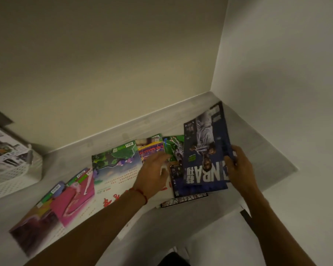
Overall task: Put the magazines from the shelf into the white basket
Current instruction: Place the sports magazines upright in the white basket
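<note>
Head view: pale grey shelf (258, 150) set in a white-walled corner, seen from above.
Far left edge: white perforated plastic basket (13, 175) standing on the shelf, with a white printed box or magazine (2, 144) leaning inside it; I cannot tell which.
Left front corner: brownish-purple glossy magazine (33, 227) lying flat, its corner reaching the front edge, partly under a bright pink magazine (73, 200); both blurred.
Middle of the shelf: large white magazine with a green landscape picture and red lettering (113, 166), lying flat and overlapping the pink one.
Behind it, nearer the back edge: yellow-and-purple magazine (150, 146) and a green magazine showing a player (173, 146), mostly covered.
Left hand (152, 175): palm down over the white magazine, fingers loosely spread and reaching toward the green one, gripping nothing; a red string bracelet (140, 194) circles the wrist.
Right of centre: dark magazine with a black-and-white lettered strip (181, 196) lying flat near the front edge, under the lifted one.
Lifted magazine: dark blue glossy magazine with large white upside-down NBA lettering and a player in white (204, 150), tilted up off the pile toward the back right corner.
Right hand (238, 166): pinches the blue magazine's right edge, thumb on the cover and fingers curled behind, forearm coming in from the lower right.
</note>
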The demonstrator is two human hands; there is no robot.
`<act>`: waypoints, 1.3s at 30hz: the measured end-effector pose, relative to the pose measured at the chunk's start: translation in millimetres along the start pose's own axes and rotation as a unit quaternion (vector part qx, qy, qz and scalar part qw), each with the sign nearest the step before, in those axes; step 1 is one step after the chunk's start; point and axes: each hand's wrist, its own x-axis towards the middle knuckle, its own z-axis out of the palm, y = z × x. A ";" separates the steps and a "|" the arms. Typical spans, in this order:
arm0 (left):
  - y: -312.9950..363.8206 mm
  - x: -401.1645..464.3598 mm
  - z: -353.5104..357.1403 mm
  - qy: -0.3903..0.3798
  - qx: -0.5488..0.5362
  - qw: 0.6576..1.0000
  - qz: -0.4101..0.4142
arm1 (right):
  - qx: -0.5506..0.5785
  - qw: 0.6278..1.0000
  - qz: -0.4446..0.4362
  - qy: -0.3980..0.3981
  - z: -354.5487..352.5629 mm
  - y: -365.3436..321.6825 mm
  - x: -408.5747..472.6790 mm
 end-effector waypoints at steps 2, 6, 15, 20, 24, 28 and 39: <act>22.2 17.6 -29.0 0.088 0.040 0.990 0.106 | -0.117 0.984 -0.131 -0.036 -21.1 -34.3 12.1; 63.2 43.4 -81.2 0.157 0.267 0.928 0.207 | -0.294 0.892 -0.336 -0.068 -27.6 -119.8 30.8; -6.7 -1.5 -124.4 -0.079 -0.112 0.990 -0.031 | -0.071 0.898 -0.416 -0.128 53.8 -215.2 31.4; -69.1 -61.8 -139.5 0.083 -0.288 0.940 -0.161 | 0.149 0.982 0.000 -0.120 119.4 -181.0 33.0; -114.8 -103.4 -173.4 0.151 -0.405 0.877 -0.210 | 0.385 0.783 0.221 -0.436 193.9 -161.0 -6.5; -167.9 -138.9 -217.7 0.212 -0.421 0.850 -0.235 | 0.311 0.853 0.078 -0.411 266.3 -190.8 -43.0; -300.1 -210.6 -314.9 0.324 -0.288 0.863 -0.259 | -0.011 0.903 -0.308 -0.299 413.8 -318.4 -95.0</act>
